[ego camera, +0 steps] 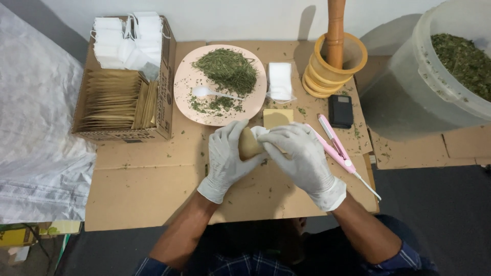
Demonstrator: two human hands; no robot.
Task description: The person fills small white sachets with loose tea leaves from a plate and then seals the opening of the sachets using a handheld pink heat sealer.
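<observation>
Holding a small tan paper pouch (249, 144) between both gloved hands, above the flattened cardboard sheet (148, 189) that serves as work surface. Left hand (228, 159) curls around the pouch's lower side, fingers closed on it; right hand (303, 153) pinches at its upper edge, where a bit of white inner bag shows. Pouch looks light, thin and soft, likely crumples or tears if squeezed hard; best held by the flat faces or edges with a light pinch. Gloves may make the paper a little slippery.

Just behind the hands: a tan square pad (277, 117), a pink plate (185, 87) with a heap of dried green herb (228, 69) and a white spoon (204, 92). Beside the plate, a stack of white bags (280, 81). Right of the hands, a pink handheld sealer (333, 143) and a small black device (340, 110). Further back, a wooden mortar with pestle (335, 56). Far right, a large plastic tub (409, 76) of herb. Left, a cardboard box (166, 76) with tan pouches and white bags.
</observation>
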